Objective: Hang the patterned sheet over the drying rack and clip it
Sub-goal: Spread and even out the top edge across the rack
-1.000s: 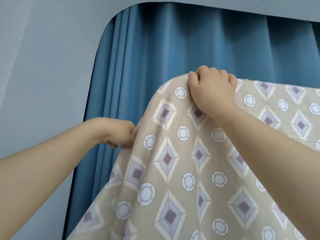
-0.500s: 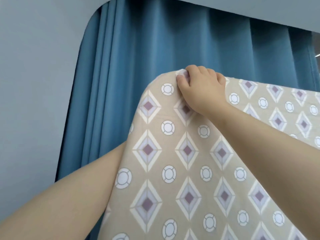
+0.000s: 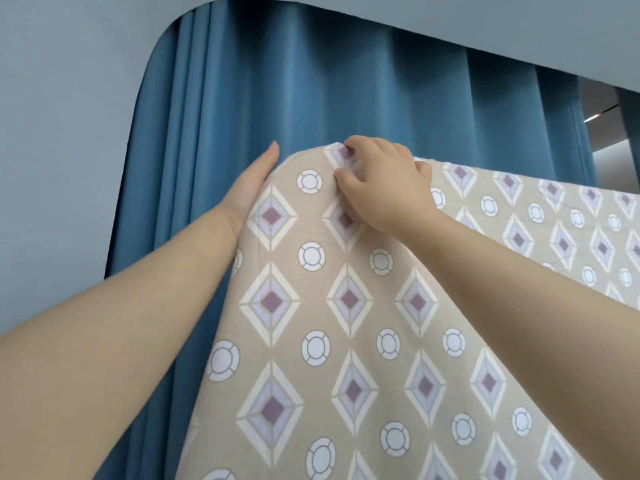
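The patterned sheet (image 3: 346, 341), beige with purple diamonds and white rings, hangs down from a high top edge and fills the lower right of the head view. My right hand (image 3: 384, 181) pinches its top left corner between thumb and fingers. My left hand (image 3: 251, 183) reaches up behind the sheet's left edge with a flat palm; its fingers are hidden behind the cloth. The drying rack and any clip are hidden.
A blue pleated curtain (image 3: 277, 116) hangs right behind the sheet. Grey wall (image 3: 62, 133) lies to the left and above. At the far right a gap (image 3: 602, 126) past the curtain shows a lit room.
My left hand rose from low at the sheet's left edge, passed behind the cloth, and now shows up near the top corner. My right hand kept its hold on the top corner.
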Available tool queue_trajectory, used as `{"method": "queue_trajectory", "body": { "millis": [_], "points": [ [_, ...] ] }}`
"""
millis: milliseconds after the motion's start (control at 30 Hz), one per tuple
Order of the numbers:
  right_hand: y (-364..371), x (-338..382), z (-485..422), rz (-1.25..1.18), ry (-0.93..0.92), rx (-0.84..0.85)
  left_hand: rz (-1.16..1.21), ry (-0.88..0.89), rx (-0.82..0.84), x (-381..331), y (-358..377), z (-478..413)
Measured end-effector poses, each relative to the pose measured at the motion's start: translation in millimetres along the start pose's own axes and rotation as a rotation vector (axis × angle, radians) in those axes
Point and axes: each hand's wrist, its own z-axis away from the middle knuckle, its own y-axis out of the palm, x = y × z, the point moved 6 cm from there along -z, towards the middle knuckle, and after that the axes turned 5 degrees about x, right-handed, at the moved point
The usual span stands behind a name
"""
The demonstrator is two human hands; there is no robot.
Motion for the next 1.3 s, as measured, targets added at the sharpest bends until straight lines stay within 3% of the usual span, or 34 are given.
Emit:
{"method": "queue_trajectory", "body": {
  "millis": [67, 200, 300, 467, 633, 767, 967, 1167, 1300],
  "points": [
    [-3, -3, -4, 0.007, 0.018, -0.007, -0.137, -0.104, 0.094, -10, 17, 5],
    [-6, -19, -11, 0.014, 0.108, -0.003, -0.733, -0.099, -0.126, -39, 18, -5],
    [-5, -28, -13, 0.015, 0.137, -0.021, -0.943, -0.046, -0.222, -48, 25, -8],
    [-7, -39, -22, -0.017, 0.204, -0.074, -1.454, 0.349, -0.374, -65, 43, -4],
    [-7, -54, -20, 0.022, 0.251, -0.113, -1.506, 0.306, -0.296, -58, 49, -12],
    [-12, -65, -16, 0.029, 0.297, -0.111, -1.525, 0.337, -0.35, -57, 48, -11],
    [-6, -64, 8, -0.031, 0.191, -0.107, -1.777, 0.194, -0.473, -39, 56, -3],
    [-9, -103, 46, -0.192, 0.214, -0.119, -1.873, 0.49, -0.363, 12, 112, 7],
    [-2, -142, 84, -0.23, 0.229, -0.059, -1.739, 0.426, -0.261, 73, 141, 7]
  ]
}}
